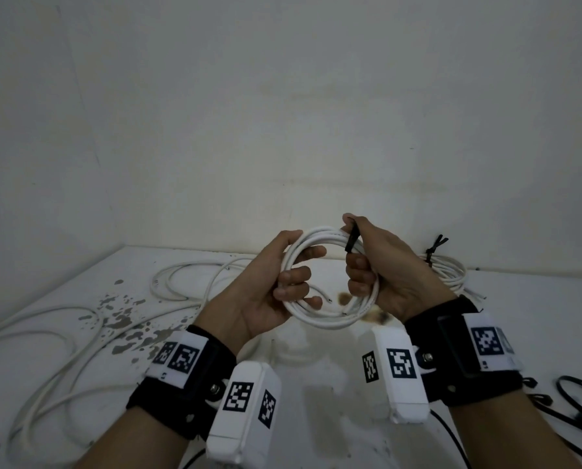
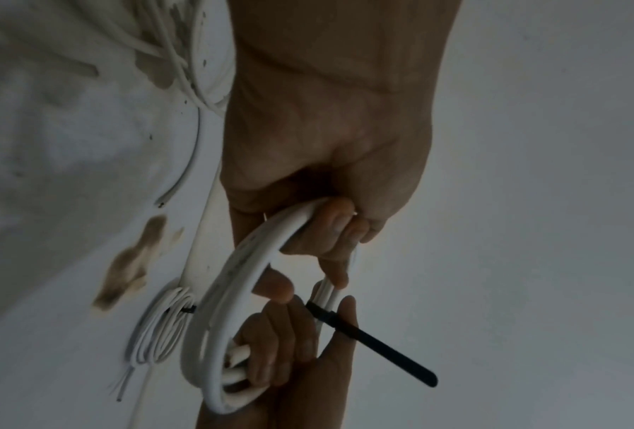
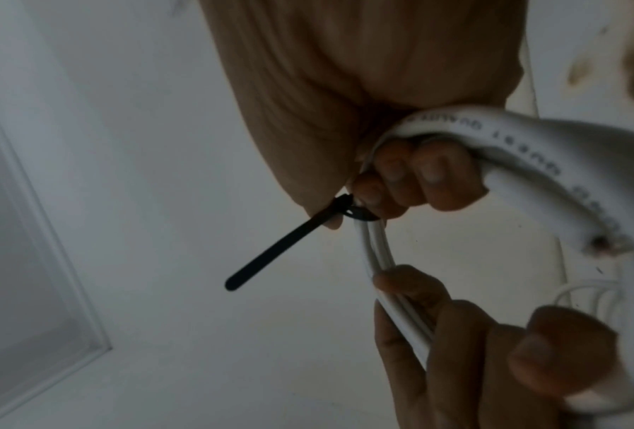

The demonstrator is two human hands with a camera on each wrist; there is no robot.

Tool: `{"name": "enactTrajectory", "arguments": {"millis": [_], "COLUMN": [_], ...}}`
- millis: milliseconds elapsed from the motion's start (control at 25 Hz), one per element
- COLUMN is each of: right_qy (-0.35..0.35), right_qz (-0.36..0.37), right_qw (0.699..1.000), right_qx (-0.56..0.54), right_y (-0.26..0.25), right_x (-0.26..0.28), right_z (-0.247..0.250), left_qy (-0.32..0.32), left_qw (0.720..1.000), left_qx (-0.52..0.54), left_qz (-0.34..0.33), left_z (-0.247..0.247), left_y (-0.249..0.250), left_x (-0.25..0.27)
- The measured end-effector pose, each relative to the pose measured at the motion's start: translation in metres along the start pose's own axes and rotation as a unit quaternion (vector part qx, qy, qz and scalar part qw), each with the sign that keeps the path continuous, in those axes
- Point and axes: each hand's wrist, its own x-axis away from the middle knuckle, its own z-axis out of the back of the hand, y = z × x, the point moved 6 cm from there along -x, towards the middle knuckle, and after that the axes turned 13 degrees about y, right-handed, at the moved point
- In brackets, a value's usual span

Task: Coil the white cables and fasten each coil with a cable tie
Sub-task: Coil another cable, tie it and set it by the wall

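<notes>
Head view. White coil (image 1: 328, 282) held in the air over the worktop (image 1: 46, 336), between both hands. Left hand (image 1: 266, 292) curled round the left arc to keep the turns stacked; right hand (image 1: 381, 265) curled round the right arc, thumb and forefinger pinching a black cable tie (image 1: 352, 242) wrapped over the top of the bundle. Judged step: closing the tie. Loose white cables (image 1: 80, 333) spread on the worktop at left; a coil already tied (image 1: 447, 269) lying behind the right wrist; spare black ties (image 1: 577, 397) at the right edge.

Left wrist view. Not visible from the head: the long free tail of the tie (image 2: 381, 345) projecting away from the coil, hence probably not yet drawn tight. Finished coil also visible on the worktop beyond.

Right wrist view. Tie loop (image 3: 359, 214) seen close against the strands under the fingertips; printed lettering on the cable sheath (image 3: 521, 151) legible only in part. Whether the tie head is locked cannot be told.
</notes>
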Motion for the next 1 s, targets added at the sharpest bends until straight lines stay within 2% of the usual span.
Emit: {"name": "enactTrajectory", "arguments": {"millis": [200, 320, 480, 760, 1000], "right_qy": [0.014, 0.024, 0.022, -0.006, -0.029], "right_qz": [0.019, 0.029, 0.043, 0.066, 0.018], "right_qw": [1.0, 0.999, 0.998, 0.992, 0.999], "right_qx": [0.01, 0.018, 0.047, 0.103, -0.002], "right_y": [0.001, 0.002, 0.001, 0.001, -0.007], "right_x": [0.0, 0.001, 0.003, 0.008, 0.0], "right_z": [0.003, 0.0, -0.002, -0.006, -0.002], "left_qy": [-0.038, -0.032, 0.012, 0.078, 0.116], "left_qw": [0.999, 0.999, 0.999, 0.991, 0.99], "left_qx": [0.003, 0.017, 0.0, -0.103, -0.061], "left_qz": [0.022, 0.036, 0.038, -0.018, -0.046], "left_z": [-0.001, 0.002, 0.007, 0.011, 0.006], "left_y": [0.0, -0.001, -0.003, -0.003, 0.002], "left_x": [0.003, 0.001, -0.002, -0.005, -0.005]}}
